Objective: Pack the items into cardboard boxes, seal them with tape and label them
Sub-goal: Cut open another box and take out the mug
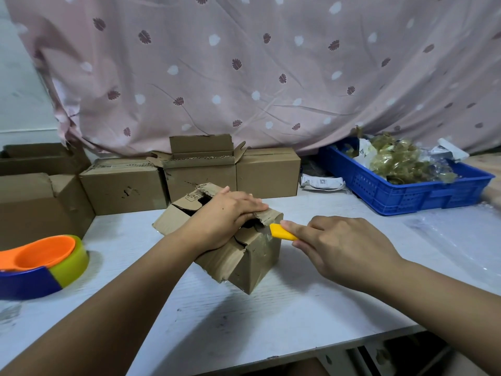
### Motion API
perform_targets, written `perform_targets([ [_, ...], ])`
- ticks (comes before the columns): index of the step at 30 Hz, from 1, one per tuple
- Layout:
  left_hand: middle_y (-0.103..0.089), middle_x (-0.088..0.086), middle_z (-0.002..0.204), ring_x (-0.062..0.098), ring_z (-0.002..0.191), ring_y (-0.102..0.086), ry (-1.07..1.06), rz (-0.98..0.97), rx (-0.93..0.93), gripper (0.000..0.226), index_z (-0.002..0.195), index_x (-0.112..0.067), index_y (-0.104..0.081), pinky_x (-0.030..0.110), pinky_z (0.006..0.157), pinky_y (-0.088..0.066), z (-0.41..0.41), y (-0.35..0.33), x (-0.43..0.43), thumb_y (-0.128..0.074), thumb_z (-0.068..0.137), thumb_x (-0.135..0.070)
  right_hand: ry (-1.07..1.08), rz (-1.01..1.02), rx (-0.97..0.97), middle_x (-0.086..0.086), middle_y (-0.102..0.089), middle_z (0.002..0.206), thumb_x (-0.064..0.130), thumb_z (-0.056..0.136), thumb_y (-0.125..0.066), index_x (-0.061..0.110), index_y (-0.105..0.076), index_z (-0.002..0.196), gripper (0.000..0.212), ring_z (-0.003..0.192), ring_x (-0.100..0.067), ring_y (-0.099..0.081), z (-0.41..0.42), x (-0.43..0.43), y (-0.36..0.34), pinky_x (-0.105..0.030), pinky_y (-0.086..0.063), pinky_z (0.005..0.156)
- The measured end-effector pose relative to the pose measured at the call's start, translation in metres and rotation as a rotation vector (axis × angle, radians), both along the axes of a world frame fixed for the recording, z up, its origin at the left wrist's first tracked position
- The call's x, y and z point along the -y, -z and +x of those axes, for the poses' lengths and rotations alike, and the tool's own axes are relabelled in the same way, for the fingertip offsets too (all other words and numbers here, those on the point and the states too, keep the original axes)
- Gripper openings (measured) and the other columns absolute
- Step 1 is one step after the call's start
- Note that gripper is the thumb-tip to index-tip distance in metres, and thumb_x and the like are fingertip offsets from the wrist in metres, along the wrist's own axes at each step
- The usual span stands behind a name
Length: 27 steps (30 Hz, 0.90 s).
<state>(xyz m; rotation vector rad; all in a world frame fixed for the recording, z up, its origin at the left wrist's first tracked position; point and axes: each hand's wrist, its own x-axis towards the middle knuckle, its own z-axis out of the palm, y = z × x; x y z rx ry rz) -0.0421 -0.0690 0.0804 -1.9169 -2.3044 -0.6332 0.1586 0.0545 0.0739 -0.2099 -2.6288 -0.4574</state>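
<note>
A small worn cardboard box (252, 256) sits in the middle of the white table (244, 321), its top flaps partly open. My left hand (227, 215) lies over the top flaps, fingers stretched across them and pressing down. My right hand (339, 245) grips a yellow cutter (282, 232) whose tip touches the box's upper right corner. A tape dispenser (40, 264), orange and blue with a yellowish tape roll, lies at the table's left edge.
Several cardboard boxes (124, 185) stand along the back and left; one (200, 164) is open. A blue plastic crate (406, 191) with bagged items sits at the back right, a white label packet (322, 183) beside it. A pink curtain hangs behind.
</note>
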Motion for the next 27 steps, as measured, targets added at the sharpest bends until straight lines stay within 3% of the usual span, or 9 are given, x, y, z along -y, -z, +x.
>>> perform_targets([
  [8,-0.053,-0.009,0.136,0.005,0.132,-0.04,-0.01,-0.001,-0.032,0.034,0.131,-0.029,-0.056,0.037,0.115,-0.012,0.0,0.001,0.001,-0.044,0.099,-0.021,-0.028,-0.05,-0.044,0.008,-0.057,0.058,0.045,0.087,-0.034,0.032,-0.068,0.115,0.046,0.042,-0.019,-0.054,0.001,-0.001,0.005,-0.02,-0.02,0.04],
  [16,-0.054,-0.005,0.137,0.009,0.133,-0.04,-0.022,0.03,-0.04,0.034,0.13,-0.026,-0.057,0.047,0.114,-0.019,-0.002,0.004,0.006,-0.045,0.099,-0.02,-0.016,-0.127,-0.082,0.008,-0.061,0.064,0.045,0.088,-0.036,0.033,-0.065,0.121,0.046,0.047,-0.019,-0.058,-0.005,0.003,0.01,-0.024,-0.03,0.036],
  [19,-0.06,-0.003,0.13,0.012,0.129,-0.047,0.004,0.092,-0.032,0.036,0.125,-0.024,-0.061,0.047,0.113,-0.022,-0.005,0.007,0.008,-0.042,0.096,-0.027,-0.017,-0.374,-0.081,0.009,-0.064,0.08,0.048,0.094,-0.035,0.044,-0.051,0.132,0.041,0.068,-0.019,-0.063,-0.004,0.015,0.011,-0.031,-0.041,0.051],
  [21,-0.062,-0.002,0.127,0.011,0.127,-0.049,0.011,0.102,-0.027,0.045,0.123,-0.024,-0.063,0.041,0.111,-0.021,-0.007,0.008,0.012,-0.035,0.092,-0.039,-0.042,-0.431,-0.108,0.009,-0.063,0.093,0.049,0.097,-0.035,0.049,-0.04,0.137,0.041,0.083,-0.017,-0.062,-0.003,0.021,0.013,-0.03,-0.04,0.061],
  [23,-0.063,-0.002,0.125,0.011,0.125,-0.05,0.04,0.106,-0.042,0.056,0.122,-0.023,-0.064,0.036,0.108,-0.021,-0.009,0.009,0.015,-0.027,0.087,-0.046,0.011,-0.285,-0.04,0.01,-0.061,0.079,0.046,0.094,-0.035,0.045,-0.053,0.13,0.04,0.066,-0.016,-0.062,-0.002,0.023,0.01,-0.026,-0.036,0.048],
  [25,-0.063,-0.004,0.126,0.009,0.126,-0.049,0.037,0.1,-0.037,0.052,0.121,-0.023,-0.064,0.033,0.107,-0.019,-0.008,0.008,0.016,-0.03,0.089,-0.045,0.036,-0.213,-0.03,0.01,-0.059,0.067,0.046,0.088,-0.035,0.039,-0.062,0.122,0.044,0.052,-0.016,-0.059,0.0,0.018,0.012,-0.024,-0.034,0.039],
  [27,-0.061,-0.007,0.127,0.007,0.128,-0.046,0.012,0.066,-0.009,0.047,0.123,-0.024,-0.063,0.031,0.109,-0.014,-0.006,0.005,0.015,-0.034,0.088,-0.037,0.023,-0.213,0.012,0.01,-0.061,0.071,0.051,0.088,-0.027,0.043,-0.056,0.127,0.05,0.058,-0.017,-0.061,0.003,0.013,0.011,-0.029,-0.039,0.042],
])
